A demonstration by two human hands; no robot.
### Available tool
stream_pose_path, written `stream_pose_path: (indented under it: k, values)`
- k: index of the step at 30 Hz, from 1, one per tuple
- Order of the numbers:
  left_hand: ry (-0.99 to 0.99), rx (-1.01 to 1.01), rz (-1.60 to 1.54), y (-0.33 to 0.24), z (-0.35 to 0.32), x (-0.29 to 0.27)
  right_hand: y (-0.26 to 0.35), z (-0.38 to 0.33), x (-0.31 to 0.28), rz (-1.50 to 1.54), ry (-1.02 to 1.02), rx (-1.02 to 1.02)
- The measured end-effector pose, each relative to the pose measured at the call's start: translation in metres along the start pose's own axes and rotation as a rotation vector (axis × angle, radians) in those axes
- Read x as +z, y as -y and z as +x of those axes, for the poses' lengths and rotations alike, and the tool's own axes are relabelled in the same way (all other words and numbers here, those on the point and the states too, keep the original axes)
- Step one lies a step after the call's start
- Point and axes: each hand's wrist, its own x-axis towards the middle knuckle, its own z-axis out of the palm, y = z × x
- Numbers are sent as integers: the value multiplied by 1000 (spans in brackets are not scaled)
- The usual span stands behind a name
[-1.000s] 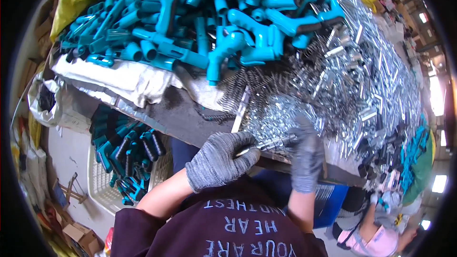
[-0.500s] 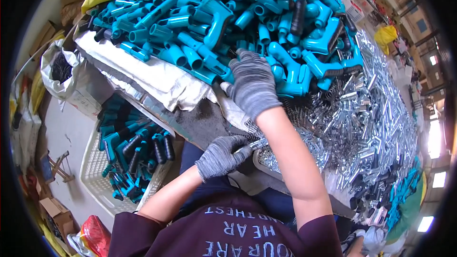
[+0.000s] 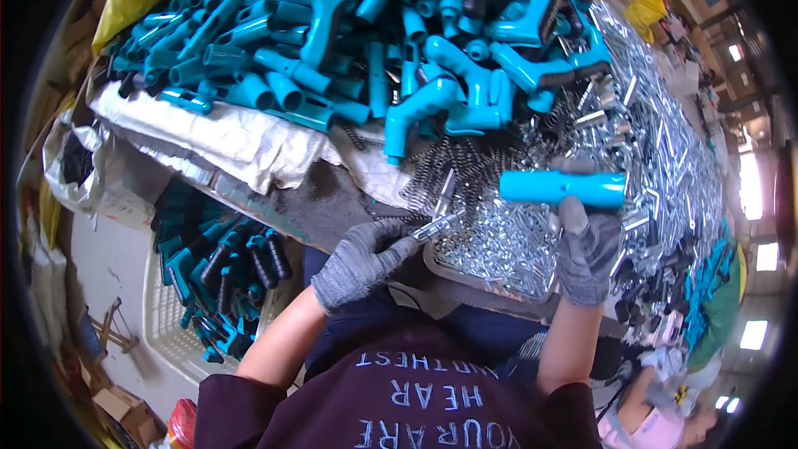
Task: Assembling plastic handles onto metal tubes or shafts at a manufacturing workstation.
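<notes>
My left hand (image 3: 362, 259), in a grey knit glove, grips a small shiny metal pin (image 3: 438, 225) at the table's near edge. To its right, my right hand (image 3: 586, 245), also gloved, holds a teal plastic tube part (image 3: 563, 187) level above a heap of small silver metal parts (image 3: 532, 241). The tube's open end faces left toward the pin, a short gap apart. A patch of dark coil springs (image 3: 453, 170) lies just beyond the pin.
A big pile of teal plastic handles (image 3: 391, 41) covers the far table on white sacking (image 3: 224, 137). A white basket (image 3: 170, 316) with teal and black parts stands on the floor at left. Silver metal parts (image 3: 665, 141) spread right. Another person (image 3: 665, 420) sits lower right.
My right hand reached up into the teal pile, then came back down to the right holding a teal tube. My left hand stayed near the table edge with the pin.
</notes>
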Motion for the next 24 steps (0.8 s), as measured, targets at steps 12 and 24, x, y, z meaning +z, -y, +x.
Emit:
stream_pose_path:
  k: [12, 24]
  values:
    - [190, 109, 293, -49, -5, 38, -72, -77, -83, 223, -203, 353]
    - [193, 132, 399, -58, 1, 69, -57, -90, -60, 353, 94, 557]
